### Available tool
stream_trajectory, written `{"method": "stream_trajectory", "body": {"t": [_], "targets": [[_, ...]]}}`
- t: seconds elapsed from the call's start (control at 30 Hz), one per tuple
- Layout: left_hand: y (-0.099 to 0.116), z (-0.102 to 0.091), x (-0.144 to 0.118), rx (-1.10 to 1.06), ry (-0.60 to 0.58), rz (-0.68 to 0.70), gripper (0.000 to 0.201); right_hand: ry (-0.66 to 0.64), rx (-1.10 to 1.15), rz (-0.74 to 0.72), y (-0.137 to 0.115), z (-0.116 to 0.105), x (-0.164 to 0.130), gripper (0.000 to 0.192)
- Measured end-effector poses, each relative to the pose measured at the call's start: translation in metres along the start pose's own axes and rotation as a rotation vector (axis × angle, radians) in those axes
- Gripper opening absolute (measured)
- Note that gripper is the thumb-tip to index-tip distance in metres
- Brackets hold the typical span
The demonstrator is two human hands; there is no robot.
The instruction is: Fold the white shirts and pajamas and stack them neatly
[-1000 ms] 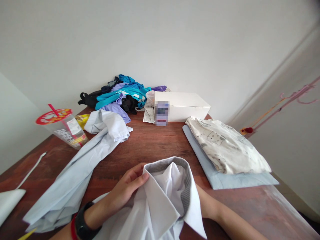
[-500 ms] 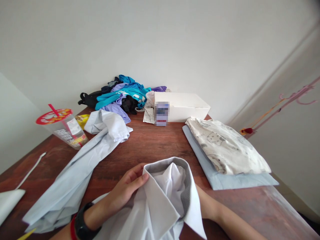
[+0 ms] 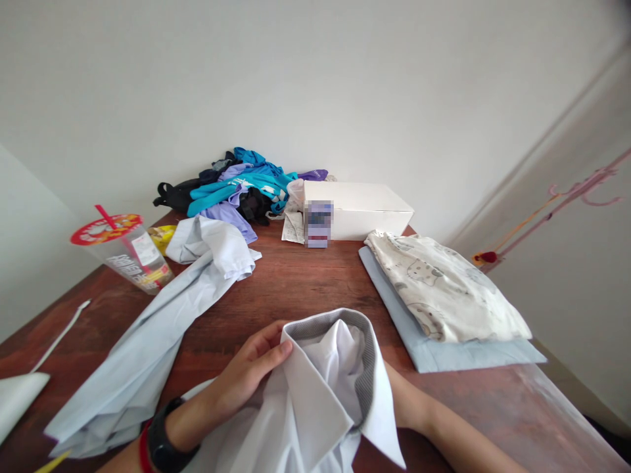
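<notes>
Left hand [image 3: 249,378] pinches stiff white collar [image 3: 340,368]; right hand hidden, seemingly.

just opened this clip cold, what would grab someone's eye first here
The white shirt at the near edge of the wooden table stands out first, its grey-lined collar standing up, with the left hand gripping the collar's left side and the right hand mostly hidden behind the cloth. Next comes the bright heap of clothes at the far wall, then the folded stack on the right.
</notes>
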State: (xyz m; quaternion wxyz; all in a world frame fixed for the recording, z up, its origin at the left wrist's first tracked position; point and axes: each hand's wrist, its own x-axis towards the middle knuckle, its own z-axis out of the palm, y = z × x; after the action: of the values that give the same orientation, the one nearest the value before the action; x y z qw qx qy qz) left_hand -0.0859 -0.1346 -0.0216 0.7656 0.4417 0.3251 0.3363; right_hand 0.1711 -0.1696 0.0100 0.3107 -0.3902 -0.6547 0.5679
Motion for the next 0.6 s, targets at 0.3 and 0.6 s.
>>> {"method": "stream_trajectory", "body": {"t": [0.3, 0.6], "targets": [[-0.0003, 0.0001, -0.0002, 0.002, 0.004, 0.002, 0.032, -0.003, 0.001, -0.014, 0.0038, -0.0012, -0.0007, 0.036], [0.0016, 0.0029, -0.0006, -0.013, 0.015, 0.0, 0.036, 0.009, -0.017, -0.006, 0.0053, -0.0015, -0.0015, 0.038]]}}
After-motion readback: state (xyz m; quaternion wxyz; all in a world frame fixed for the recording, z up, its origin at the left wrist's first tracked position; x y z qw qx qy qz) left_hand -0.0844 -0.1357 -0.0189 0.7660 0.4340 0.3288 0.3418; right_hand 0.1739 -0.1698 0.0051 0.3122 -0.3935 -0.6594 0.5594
